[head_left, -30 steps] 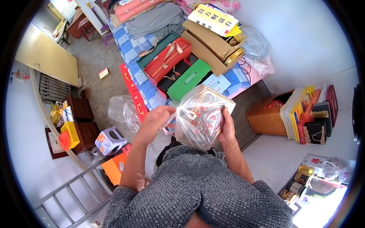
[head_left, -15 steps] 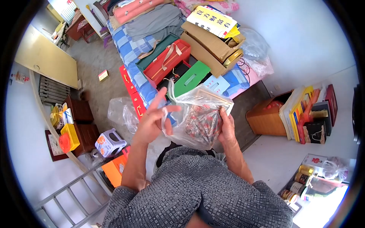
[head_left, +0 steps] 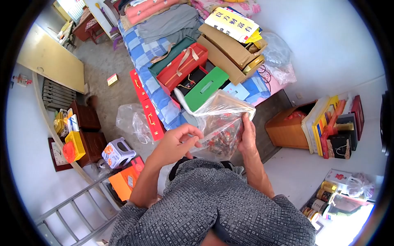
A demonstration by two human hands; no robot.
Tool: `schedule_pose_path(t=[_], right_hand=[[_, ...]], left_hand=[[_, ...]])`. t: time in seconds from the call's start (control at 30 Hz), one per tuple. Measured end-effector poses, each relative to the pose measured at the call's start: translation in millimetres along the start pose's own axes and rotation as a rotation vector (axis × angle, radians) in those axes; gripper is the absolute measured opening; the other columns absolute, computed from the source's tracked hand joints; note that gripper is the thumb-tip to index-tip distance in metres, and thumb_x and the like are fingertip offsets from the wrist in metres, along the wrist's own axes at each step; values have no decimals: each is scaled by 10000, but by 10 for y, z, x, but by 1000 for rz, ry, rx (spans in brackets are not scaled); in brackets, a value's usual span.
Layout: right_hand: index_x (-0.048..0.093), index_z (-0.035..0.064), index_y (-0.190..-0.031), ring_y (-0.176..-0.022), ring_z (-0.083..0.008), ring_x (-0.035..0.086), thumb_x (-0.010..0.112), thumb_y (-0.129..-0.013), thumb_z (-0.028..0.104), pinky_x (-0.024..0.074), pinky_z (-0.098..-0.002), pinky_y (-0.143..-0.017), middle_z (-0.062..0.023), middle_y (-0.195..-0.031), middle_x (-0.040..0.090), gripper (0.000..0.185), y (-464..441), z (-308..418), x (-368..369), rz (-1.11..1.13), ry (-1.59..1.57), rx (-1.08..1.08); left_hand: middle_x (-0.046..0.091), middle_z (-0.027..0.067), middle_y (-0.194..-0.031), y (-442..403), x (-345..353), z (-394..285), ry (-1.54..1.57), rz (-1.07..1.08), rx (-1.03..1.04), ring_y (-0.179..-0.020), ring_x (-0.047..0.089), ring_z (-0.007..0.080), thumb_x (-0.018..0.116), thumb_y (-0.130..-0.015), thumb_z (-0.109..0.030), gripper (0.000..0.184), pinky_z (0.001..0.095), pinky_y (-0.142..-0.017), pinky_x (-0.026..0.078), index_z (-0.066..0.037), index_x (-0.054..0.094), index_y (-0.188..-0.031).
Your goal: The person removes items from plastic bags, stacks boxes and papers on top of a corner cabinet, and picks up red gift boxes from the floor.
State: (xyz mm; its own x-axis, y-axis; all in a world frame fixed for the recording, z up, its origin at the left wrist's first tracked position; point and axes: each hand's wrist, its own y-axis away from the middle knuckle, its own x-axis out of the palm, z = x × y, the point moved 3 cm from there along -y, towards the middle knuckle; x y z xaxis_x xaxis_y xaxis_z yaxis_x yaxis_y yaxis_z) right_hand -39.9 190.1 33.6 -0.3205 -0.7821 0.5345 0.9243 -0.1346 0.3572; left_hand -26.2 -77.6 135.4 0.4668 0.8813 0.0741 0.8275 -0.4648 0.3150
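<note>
A clear plastic bag (head_left: 217, 133) with small red-and-dark items visible through it is in front of my chest. A box with a pale edge also shows inside the bag. My right hand (head_left: 247, 134) grips the bag and the box at their right side, thumb on top. My left hand (head_left: 182, 141) has its fingers curled together on the bag's loose plastic at the left. The bag's mouth is untied and spreads toward the green box (head_left: 207, 88) on the bed.
A red box (head_left: 182, 67), a cardboard box (head_left: 223, 53) and papers lie on the checked bed. Red cases (head_left: 152, 119) and another plastic bag (head_left: 133, 122) are left of it. A stool (head_left: 118, 152) and a ladder (head_left: 80, 209) stand lower left; books (head_left: 324, 123) stand right.
The bag's gathered neck has come loose and opened out. My left hand has gone from spread fingers to a pinch on the plastic, lower and nearer the bag. My right hand keeps its grip.
</note>
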Motion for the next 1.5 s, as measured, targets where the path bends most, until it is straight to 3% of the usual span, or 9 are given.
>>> schedule_pose_path(t=[0.33,0.53,0.67,0.77,0.83,0.93,1.1,1.33,1.5], right_hand=[[571,-3,-1277,-1004,-169,663,597,-1023,398,565,-338,-874,-87,-1159,675,476,-21,-51,-22,-36,66,25],[544,-8,-1315,-1053,-167,641,581,-1037,365,553,-342,-900,-87,-1194,657,468,12,-37,15,92,92,43],[541,3,-1327,-1042,-152,635,564,-1048,347,542,-329,-888,-77,-1205,652,443,48,-14,92,129,104,14],[550,11,-1321,-1010,-142,642,556,-1052,353,547,-316,-857,-71,-1184,660,435,65,-34,53,113,162,44],[546,3,-1330,-992,-146,652,559,-1049,372,552,-310,-846,-77,-1180,665,464,40,-56,52,143,151,54],[487,-38,-1364,-1066,-207,660,508,-1058,417,563,-362,-900,-144,-1255,634,549,91,-43,185,246,183,36],[446,-22,-1437,-1200,-193,581,451,-1079,426,473,-363,-1029,-112,-1340,597,573,128,-189,421,369,321,6],[624,-16,-1210,-1077,-129,586,449,-1100,286,476,-309,-961,-52,-1150,653,366,-9,-489,652,157,233,-14],[560,-15,-1312,-1110,-217,619,390,-1106,304,488,-380,-996,-110,-1264,636,416,-199,-579,644,14,-10,121]], left_hand=[[665,261,-1078,-84,-30,432,-930,-220,35,-891,643,481,522,-965,-156,292,546,-786,512,-68,593,-1234],[678,249,-867,-109,-127,270,-937,-307,65,-810,646,471,613,-928,-200,235,519,-716,517,-8,637,-1061],[711,219,-894,-123,-114,207,-845,-419,113,-772,696,411,691,-918,-223,314,463,-702,541,7,624,-1120],[729,174,-1049,-173,-80,491,-363,-353,-189,-896,729,298,760,-896,-254,464,414,-763,567,10,590,-1237],[674,137,-1227,-216,-25,524,-217,-335,106,-1052,680,232,783,-889,-275,598,378,-857,565,17,527,-1344],[617,142,-1329,-134,55,322,-165,-225,35,-1147,638,235,785,-883,-245,645,375,-958,525,3,494,-1402],[638,116,-1305,-261,-77,547,-138,-279,349,-1197,594,219,787,-872,-212,645,383,-1057,450,-19,510,-1422],[692,66,-1139,-5,-352,991,378,-391,-148,-1072,612,150,824,-836,-205,503,327,-968,472,-40,642,-1274],[672,52,-1191,250,-552,1009,417,-525,74,-1095,620,161,853,-808,-195,562,324,-976,477,-45,611,-1293]])
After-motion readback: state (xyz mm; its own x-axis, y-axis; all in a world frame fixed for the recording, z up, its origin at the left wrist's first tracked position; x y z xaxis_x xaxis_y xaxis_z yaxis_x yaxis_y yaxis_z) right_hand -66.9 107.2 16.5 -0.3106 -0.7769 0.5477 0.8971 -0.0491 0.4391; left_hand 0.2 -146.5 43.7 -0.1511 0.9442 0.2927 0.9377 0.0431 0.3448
